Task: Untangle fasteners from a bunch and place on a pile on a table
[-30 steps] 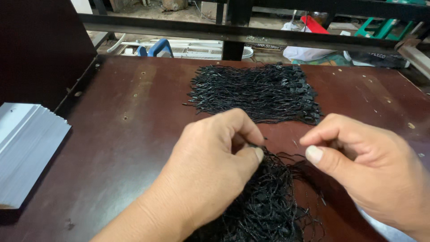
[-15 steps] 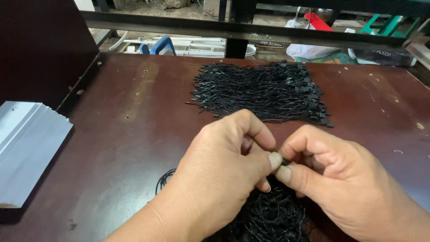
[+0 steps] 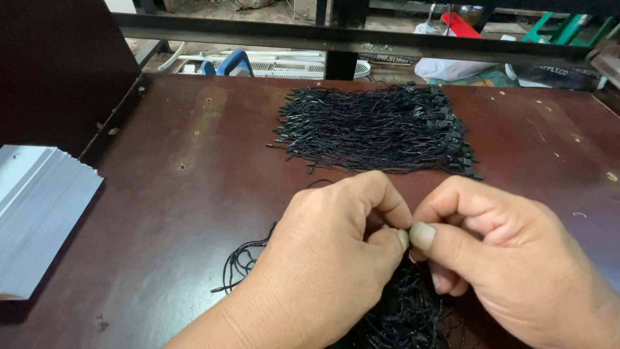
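Head view: the left hand (image 3: 323, 265) and right hand (image 3: 510, 258) met thumb to thumb, fingers curled narrow, possibly pinching a strand from the loose tangle of thin black cords (image 3: 400, 313) half hidden beneath them. A combed black cord bundle (image 3: 374, 129) lay beyond on the scuffed dark-red wooden table (image 3: 181, 168); stacked grey profiled strips (image 3: 39, 220) sat left, cut off.

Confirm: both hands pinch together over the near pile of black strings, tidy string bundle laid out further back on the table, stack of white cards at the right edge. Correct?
One error: the stack of white cards sits at the left edge of the table, not the right. The head view shows it. The rest holds: left hand and right hand pinch together over the near pile, the tidy bundle further back.
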